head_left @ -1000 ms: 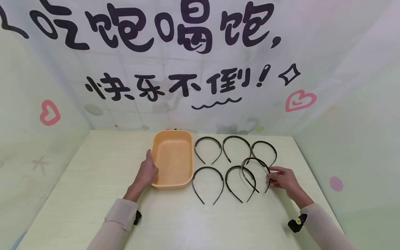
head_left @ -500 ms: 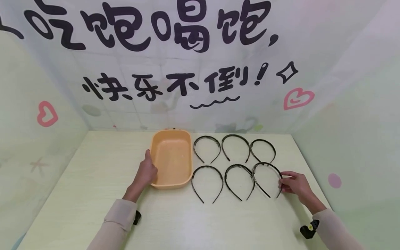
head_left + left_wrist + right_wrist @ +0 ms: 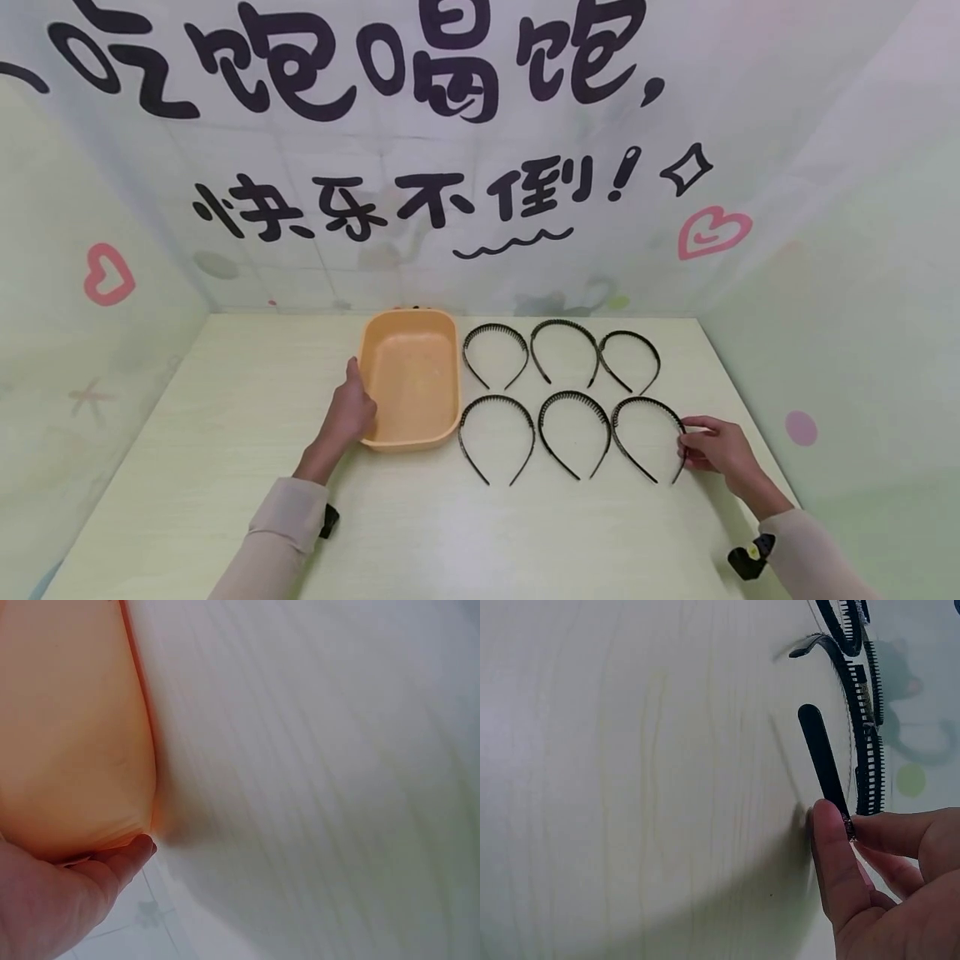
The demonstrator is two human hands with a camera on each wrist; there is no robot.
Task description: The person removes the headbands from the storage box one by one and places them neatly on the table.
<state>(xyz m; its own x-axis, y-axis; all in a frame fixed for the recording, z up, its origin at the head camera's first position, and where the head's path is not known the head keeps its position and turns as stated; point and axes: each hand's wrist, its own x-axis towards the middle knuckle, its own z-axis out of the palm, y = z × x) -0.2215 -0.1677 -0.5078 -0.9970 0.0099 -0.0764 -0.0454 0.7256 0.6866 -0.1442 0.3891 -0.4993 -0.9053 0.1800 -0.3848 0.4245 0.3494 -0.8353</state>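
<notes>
An orange plastic tray (image 3: 375, 350) stands on the pale table, and my left hand (image 3: 358, 410) grips its near left corner. The left wrist view shows the tray wall (image 3: 75, 735) with my fingers (image 3: 112, 870) against it. Several black toothed headbands lie in two rows right of the tray. My right hand (image 3: 686, 443) pinches the right leg of the front right headband (image 3: 647, 402), which lies flat on the table. In the right wrist view my fingertips (image 3: 832, 832) pinch that thin black leg (image 3: 821, 754).
The other headbands, such as the front left one (image 3: 497, 402) and the back middle one (image 3: 564, 325), lie apart from each other. Printed walls close in the table (image 3: 225, 433) at the back and both sides. A black wrist camera (image 3: 750, 557) sits on my right sleeve.
My right hand has carried the headband rightwards, off the front middle headband, and down flat onto the table at the front right. My left hand has stayed on the tray.
</notes>
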